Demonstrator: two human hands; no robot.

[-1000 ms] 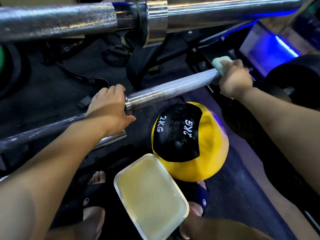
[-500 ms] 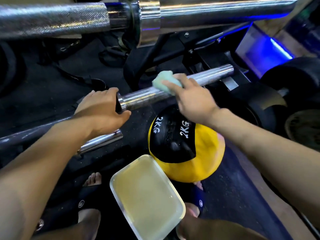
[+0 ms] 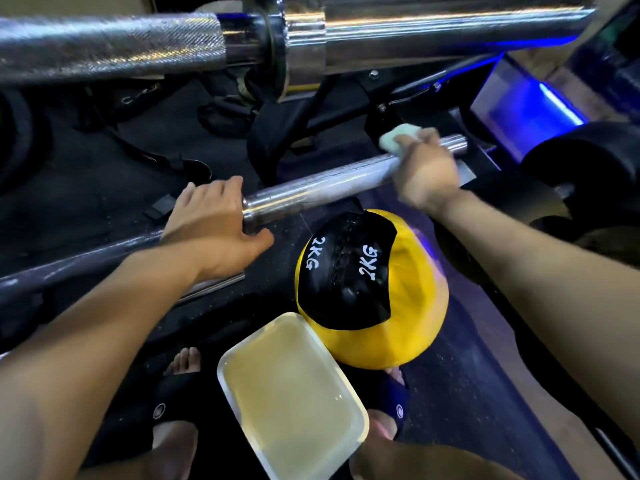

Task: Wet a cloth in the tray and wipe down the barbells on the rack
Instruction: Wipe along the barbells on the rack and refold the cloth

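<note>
A lower barbell (image 3: 322,188) runs from lower left up to the right across the middle of the view. My left hand (image 3: 211,226) grips it at the collar where the thick sleeve begins. My right hand (image 3: 427,171) holds a pale green cloth (image 3: 398,138) wrapped on the sleeve close to its far end, slightly blurred. A second, larger barbell (image 3: 311,39) with a knurled shaft lies across the top. A white tray (image 3: 349,400) of yellowish liquid sits low in the middle, near my feet.
A yellow and black 2KG medicine ball (image 3: 367,289) rests just beyond the tray, under the lower bar. Black rack frame parts (image 3: 381,109) and straps lie behind. Dark weight plates (image 3: 588,168) stand at the right beside a blue-lit panel (image 3: 526,109).
My right hand slid the cloth from the sleeve's far end inward toward the collar, then back out toward the end. My left hand kept its grip at the collar.
</note>
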